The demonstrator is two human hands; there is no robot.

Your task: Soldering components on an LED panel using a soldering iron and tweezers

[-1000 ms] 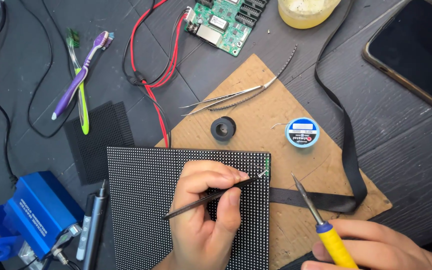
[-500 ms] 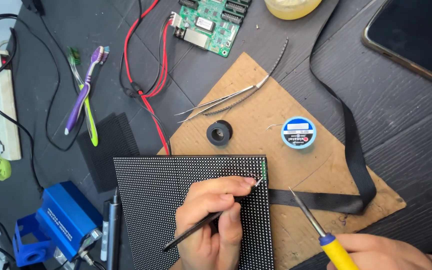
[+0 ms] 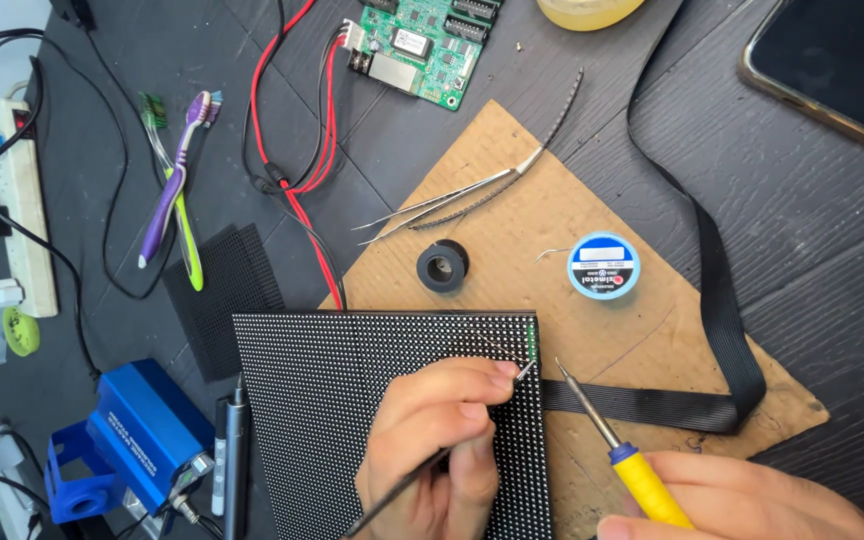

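Left hand (image 3: 442,440) is clenched around thin black tweezers (image 3: 432,465), pinched between thumb and fingers, the tip right at the upper right corner of the black dotted LED matrix panel (image 3: 352,400). That panel lies flat on the dark wooden bench (image 3: 812,260), its right edge overlapping a brown cardboard sheet (image 3: 642,340). Right hand (image 3: 752,500) grips the yellow handle of a soldering iron (image 3: 607,440), whose metal tip points up and left and sits just beside the tweezer tip, near the panel's right edge. On the cardboard, well apart from the hands, a small black spool (image 3: 442,267), a blue-and-white round solder reel (image 3: 603,265) and silver tweezers (image 3: 452,200). A flat black strap (image 3: 722,300) loops round the cardboard's right side. Up top, a green circuit board (image 3: 422,45) with red wires (image 3: 302,170). Far left, two toothbrushes (image 3: 177,180) and a blue metal box (image 3: 142,430).
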